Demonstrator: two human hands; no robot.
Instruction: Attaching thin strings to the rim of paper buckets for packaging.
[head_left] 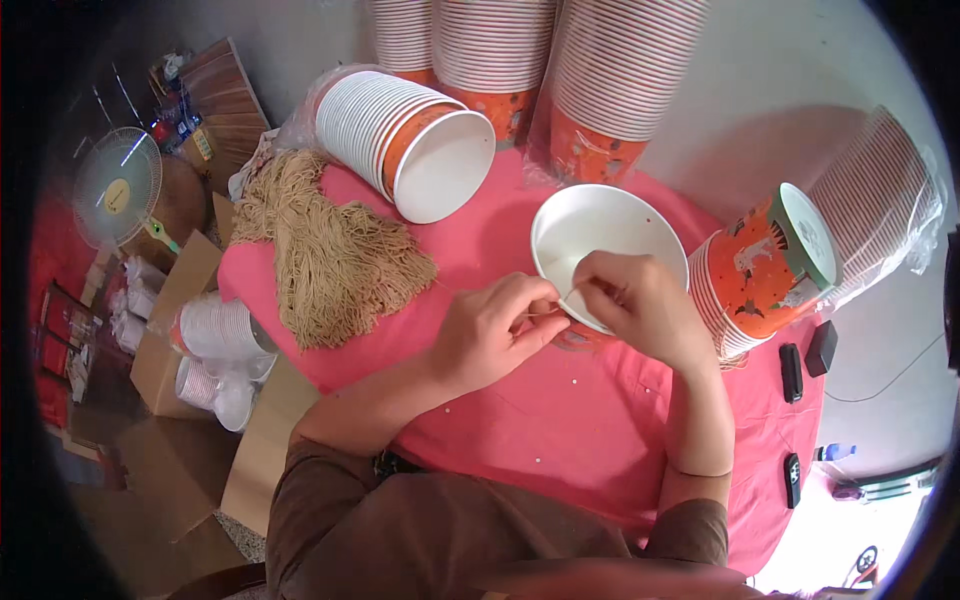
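A white-lined paper bucket point(612, 215) with an orange outside stands upright in front of me, with a small hole near its far rim. My left hand point(500, 330) is at the near rim, thumb and forefinger pinched on a thin tan string. Just inside the rim, my right hand point(645, 305) is closed in a pinch at the same string, its fingertips partly hidden. Left of my hands lies a thick bundle of tan strings point(345, 265), some hanging over one another.
Nested buckets point(445, 170) lie on their side behind the bundle. Tall wrapped bucket stacks point(620, 80) stand at the back. Upside-down orange buckets point(750, 265) are on the right, near small black objects point(791, 373). A cardboard box point(180, 340) with buckets stands left of the pink-covered table point(500, 430).
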